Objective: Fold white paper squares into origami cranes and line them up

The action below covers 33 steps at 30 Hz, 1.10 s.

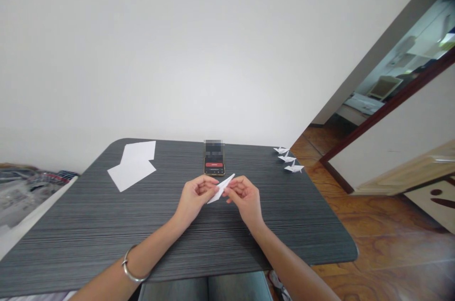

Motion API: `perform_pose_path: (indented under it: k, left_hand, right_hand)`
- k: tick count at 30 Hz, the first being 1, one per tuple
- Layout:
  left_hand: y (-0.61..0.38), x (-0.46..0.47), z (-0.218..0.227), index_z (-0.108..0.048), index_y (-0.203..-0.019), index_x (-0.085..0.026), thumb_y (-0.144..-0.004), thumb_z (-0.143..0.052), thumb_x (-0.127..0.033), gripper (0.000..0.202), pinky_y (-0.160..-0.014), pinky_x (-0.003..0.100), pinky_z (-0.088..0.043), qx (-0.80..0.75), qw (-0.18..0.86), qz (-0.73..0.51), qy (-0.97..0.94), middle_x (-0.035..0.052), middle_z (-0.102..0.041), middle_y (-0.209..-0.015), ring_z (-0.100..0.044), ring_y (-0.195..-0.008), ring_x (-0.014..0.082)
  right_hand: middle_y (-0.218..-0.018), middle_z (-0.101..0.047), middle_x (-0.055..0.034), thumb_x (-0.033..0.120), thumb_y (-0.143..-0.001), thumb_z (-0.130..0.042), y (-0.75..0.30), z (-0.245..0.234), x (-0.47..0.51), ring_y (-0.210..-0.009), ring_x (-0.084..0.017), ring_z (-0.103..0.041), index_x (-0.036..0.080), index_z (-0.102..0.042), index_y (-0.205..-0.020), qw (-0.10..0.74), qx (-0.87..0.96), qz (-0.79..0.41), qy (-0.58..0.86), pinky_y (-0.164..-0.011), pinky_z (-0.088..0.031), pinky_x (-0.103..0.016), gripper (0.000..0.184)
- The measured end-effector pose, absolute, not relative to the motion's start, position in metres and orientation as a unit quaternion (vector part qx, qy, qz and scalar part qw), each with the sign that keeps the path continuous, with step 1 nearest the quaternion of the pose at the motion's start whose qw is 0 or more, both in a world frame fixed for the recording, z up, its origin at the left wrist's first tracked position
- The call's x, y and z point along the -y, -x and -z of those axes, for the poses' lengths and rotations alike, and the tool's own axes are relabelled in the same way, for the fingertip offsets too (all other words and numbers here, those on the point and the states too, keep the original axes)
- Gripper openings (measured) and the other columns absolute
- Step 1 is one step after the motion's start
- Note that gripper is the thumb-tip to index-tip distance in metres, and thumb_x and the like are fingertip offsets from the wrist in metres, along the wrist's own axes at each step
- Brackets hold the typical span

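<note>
At the centre of the frame, just above the table (106, 225), the left hand (194, 196) and right hand (245, 196) each pinched one end of a narrow folded paper (221, 188). It looked light, thin and easily creased, best held by its folded edges.

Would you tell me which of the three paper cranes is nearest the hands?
The front crane of the row, closest to the right hand; the middle crane and back crane sit farther away.
</note>
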<state>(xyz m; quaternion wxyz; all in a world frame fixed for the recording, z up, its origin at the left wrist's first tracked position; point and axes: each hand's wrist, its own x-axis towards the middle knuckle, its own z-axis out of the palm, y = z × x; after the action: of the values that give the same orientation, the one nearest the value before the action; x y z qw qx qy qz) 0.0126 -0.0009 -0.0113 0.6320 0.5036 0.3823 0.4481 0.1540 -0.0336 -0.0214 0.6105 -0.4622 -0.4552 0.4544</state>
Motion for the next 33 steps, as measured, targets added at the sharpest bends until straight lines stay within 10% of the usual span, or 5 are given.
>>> perform_pose_path:
  k: [33]
  left_hand:
    - [-0.0145, 0.0008, 0.0119, -0.057, -0.065, -0.011, -0.060, -0.072, -0.027, 0.022, -0.054, 0.020, -0.041, -0.380, 0.667, -0.431, -0.475, -0.0008, -0.063, -0.058, -0.055, -0.052, 0.0094]
  right_hand:
    - [-0.061, -0.062, 0.0008, 0.025, -0.066, -0.066, -0.1521, 0.0260, 0.0315, -0.054, -0.012, -0.057, 0.017, -0.060, -0.075, 0.565, 0.474, -0.477, 0.478, -0.045, -0.047, -0.022, 0.013]
